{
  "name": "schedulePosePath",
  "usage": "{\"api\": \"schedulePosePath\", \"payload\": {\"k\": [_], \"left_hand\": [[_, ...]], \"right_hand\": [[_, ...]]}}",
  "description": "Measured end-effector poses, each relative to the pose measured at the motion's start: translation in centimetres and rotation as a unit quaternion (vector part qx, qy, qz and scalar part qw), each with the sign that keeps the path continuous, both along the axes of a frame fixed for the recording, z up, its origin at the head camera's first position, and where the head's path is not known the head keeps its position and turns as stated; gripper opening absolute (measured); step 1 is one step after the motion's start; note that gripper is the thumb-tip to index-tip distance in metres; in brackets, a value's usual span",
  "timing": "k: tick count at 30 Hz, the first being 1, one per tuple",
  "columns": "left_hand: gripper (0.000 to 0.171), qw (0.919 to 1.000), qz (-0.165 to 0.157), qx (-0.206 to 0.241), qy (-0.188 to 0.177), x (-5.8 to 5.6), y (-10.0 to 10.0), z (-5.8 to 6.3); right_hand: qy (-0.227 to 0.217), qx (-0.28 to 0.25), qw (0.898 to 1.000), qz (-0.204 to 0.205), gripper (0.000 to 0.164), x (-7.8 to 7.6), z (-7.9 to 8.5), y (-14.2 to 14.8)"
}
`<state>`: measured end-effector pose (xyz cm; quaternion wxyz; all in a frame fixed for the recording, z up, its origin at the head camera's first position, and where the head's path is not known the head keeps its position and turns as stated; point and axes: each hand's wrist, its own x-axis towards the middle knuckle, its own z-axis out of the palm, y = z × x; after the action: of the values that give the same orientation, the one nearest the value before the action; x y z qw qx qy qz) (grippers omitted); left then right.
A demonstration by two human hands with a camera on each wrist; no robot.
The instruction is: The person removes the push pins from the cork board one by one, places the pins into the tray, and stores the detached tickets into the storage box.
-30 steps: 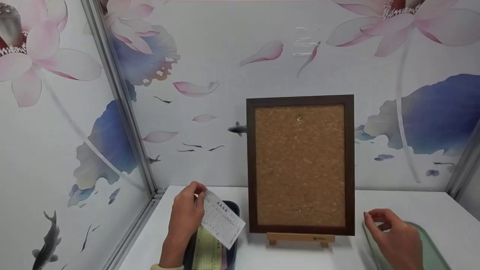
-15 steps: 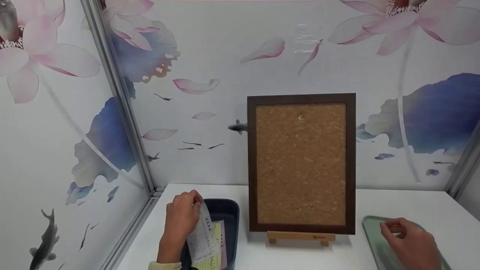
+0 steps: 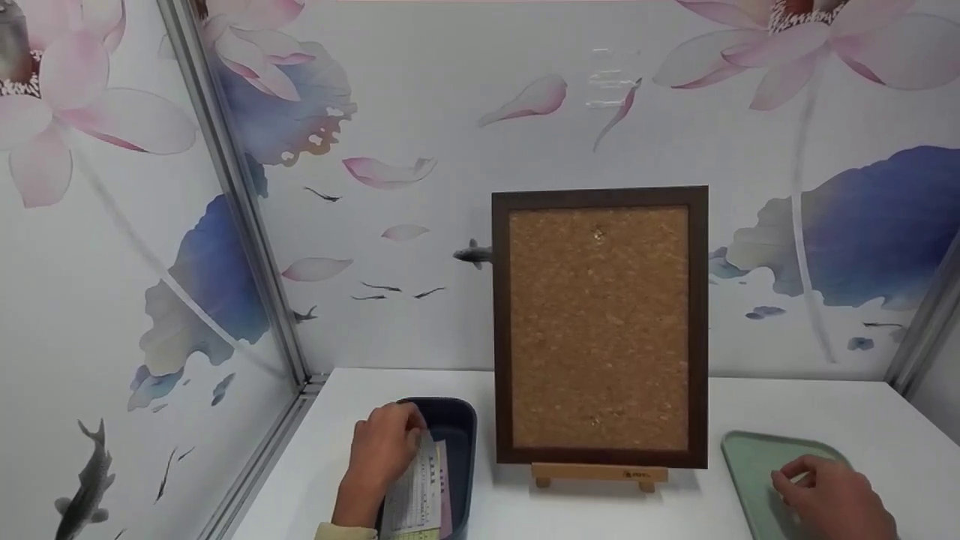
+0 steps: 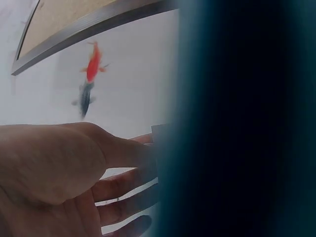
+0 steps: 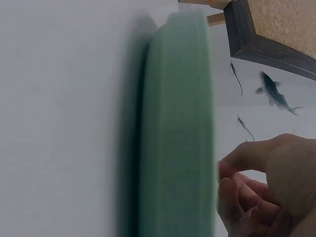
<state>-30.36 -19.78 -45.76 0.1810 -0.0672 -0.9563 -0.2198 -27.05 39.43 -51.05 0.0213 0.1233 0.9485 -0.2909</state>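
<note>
My left hand (image 3: 386, 442) pinches a white printed paper card (image 3: 416, 484) by its top corner, low over the dark blue tray (image 3: 463, 420). Yellow and pink paper slips (image 3: 444, 469) lie under the card. In the left wrist view my left hand (image 4: 94, 173) has its fingertips behind the blurred dark tray wall (image 4: 237, 123). My right hand (image 3: 832, 495) is above the green tray (image 3: 757, 457), fingers curled and thumb meeting the forefinger. The right wrist view shows the same curled right hand (image 5: 266, 187), with nothing visible between the tips.
A framed cork board (image 3: 600, 330) stands between the trays on a small wooden easel (image 3: 600, 473). Clear pins (image 3: 598, 235) show near its top and bottom. White wall panels (image 3: 420, 322) with painted lotus and fish close off the back and left of the white table (image 3: 600, 517).
The left hand has lowered the paper card from above the dark blue tray down over the slips. My right hand has moved right and toward me, farther over the green tray.
</note>
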Motion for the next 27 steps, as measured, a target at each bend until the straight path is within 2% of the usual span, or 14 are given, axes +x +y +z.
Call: {"api": "schedulePosePath", "payload": {"k": [3,10,16,27], "left_hand": [[0.011,0.9999,-0.011,-0.004,-0.001,0.1,0.1,-0.3],[0.006,0.9998,-0.012,-0.014,-0.001,0.2,0.4,-0.5],[0.006,0.9996,-0.013,-0.016,-0.021,0.1,0.5,-0.7],[0.009,0.9995,-0.021,-0.018,-0.013,0.1,0.4,-0.6]], "right_hand": [[-0.018,-0.001,1.000,0.003,0.035,0.1,-0.1,0.3],[-0.039,0.010,0.999,-0.006,0.033,-0.1,-0.5,0.9],[-0.039,0.016,0.999,-0.006,0.027,-0.1,-1.1,0.9],[-0.052,0.018,0.998,-0.008,0.024,0.0,-1.1,0.7]]}}
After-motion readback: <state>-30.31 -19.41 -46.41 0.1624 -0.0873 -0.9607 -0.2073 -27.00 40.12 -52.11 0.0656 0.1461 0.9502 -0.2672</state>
